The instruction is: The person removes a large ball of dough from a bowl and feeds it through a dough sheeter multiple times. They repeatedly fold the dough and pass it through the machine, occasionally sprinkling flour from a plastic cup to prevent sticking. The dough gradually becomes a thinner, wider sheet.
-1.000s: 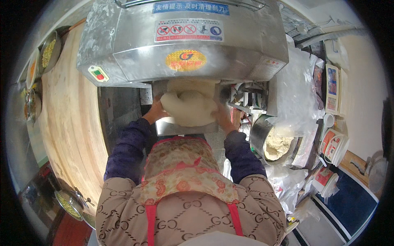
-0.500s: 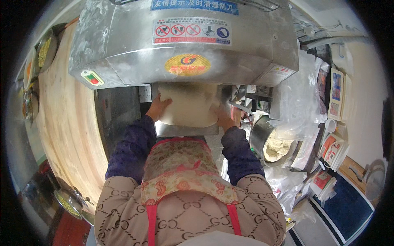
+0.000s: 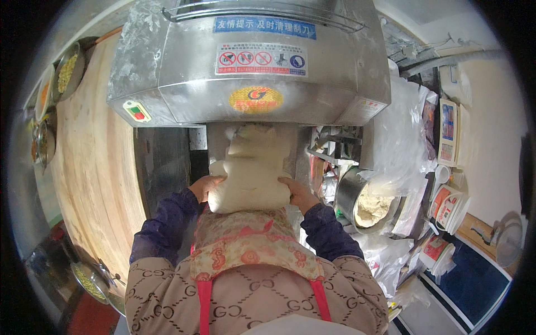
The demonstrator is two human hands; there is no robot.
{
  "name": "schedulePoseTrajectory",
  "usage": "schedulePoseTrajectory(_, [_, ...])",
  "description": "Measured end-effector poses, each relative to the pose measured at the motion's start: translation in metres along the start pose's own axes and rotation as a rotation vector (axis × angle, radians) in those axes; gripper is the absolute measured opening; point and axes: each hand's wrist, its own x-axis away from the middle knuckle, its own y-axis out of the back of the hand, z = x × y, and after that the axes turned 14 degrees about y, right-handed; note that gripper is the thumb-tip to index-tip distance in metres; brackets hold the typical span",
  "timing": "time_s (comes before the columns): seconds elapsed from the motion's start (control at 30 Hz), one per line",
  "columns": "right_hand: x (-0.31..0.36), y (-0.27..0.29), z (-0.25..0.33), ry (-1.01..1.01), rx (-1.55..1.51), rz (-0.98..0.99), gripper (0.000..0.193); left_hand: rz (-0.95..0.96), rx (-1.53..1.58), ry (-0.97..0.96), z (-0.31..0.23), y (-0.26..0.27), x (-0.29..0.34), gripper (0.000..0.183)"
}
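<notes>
A wide pale sheet of dough [image 3: 254, 170] lies on the metal tray below a steel dough sheeter [image 3: 184, 103]. Its far end reaches up under the machine's front hood, and its near edge hangs close to my apron. My left hand [image 3: 206, 187] grips the left edge of the sheet, thumb on top. At the right edge my right hand [image 3: 298, 192] pinches the dough the same way. The fingers under the sheet are hidden on both sides.
A wooden worktop [image 3: 95, 173] runs along the left, with bowls of chopped food [image 3: 68, 72] at its far side. To the right stands a steel pot of pale dough or flour [image 3: 373, 206] beside plastic sheeting [image 3: 399, 131] and white tubs [image 3: 449, 209]. A green-and-red switch [image 3: 137, 111] sits on the machine.
Both hands have drawn back toward my body with the sheet's near edge. More of the dough now shows out from under the hood, and it covers the tray's front lip.
</notes>
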Motion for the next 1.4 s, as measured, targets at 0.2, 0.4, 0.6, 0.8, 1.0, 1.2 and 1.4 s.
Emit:
schedulePoseTrajectory(0.2, [-0.010,0.016,0.055,0.508,0.649,0.208,0.044,0.208,0.346,-0.228,-0.027,0.017,0.009,0.046])
schedulePoseTrajectory(0.4, [-0.018,0.003,0.095,0.534,0.784,0.103,0.065,0.229,0.180,-0.592,-0.032,0.022,0.010,0.058])
schedulePoseTrajectory(0.6, [-0.022,-0.028,0.093,0.545,0.767,-0.086,0.063,0.073,-0.157,-0.860,-0.002,-0.007,0.015,0.091])
schedulePoseTrajectory(0.8, [-0.050,-0.027,0.081,0.366,0.622,-0.278,0.067,-0.680,-0.970,-0.958,-0.002,-0.018,0.003,0.108])
schedulePoseTrajectory(1.0, [-0.083,-0.012,0.065,0.181,1.002,-0.390,0.069,-0.990,-0.792,-1.055,-0.025,-0.011,-0.035,0.096])
schedulePoseTrajectory(1.2, [-0.130,0.007,0.064,0.370,1.799,0.253,0.048,-0.587,-0.261,-0.914,-0.079,-0.009,-0.070,0.081])
schedulePoseTrajectory(1.4, [-0.097,0.003,0.067,0.533,1.619,0.257,0.070,-0.481,-0.317,-0.979,-0.081,-0.012,-0.060,0.060])
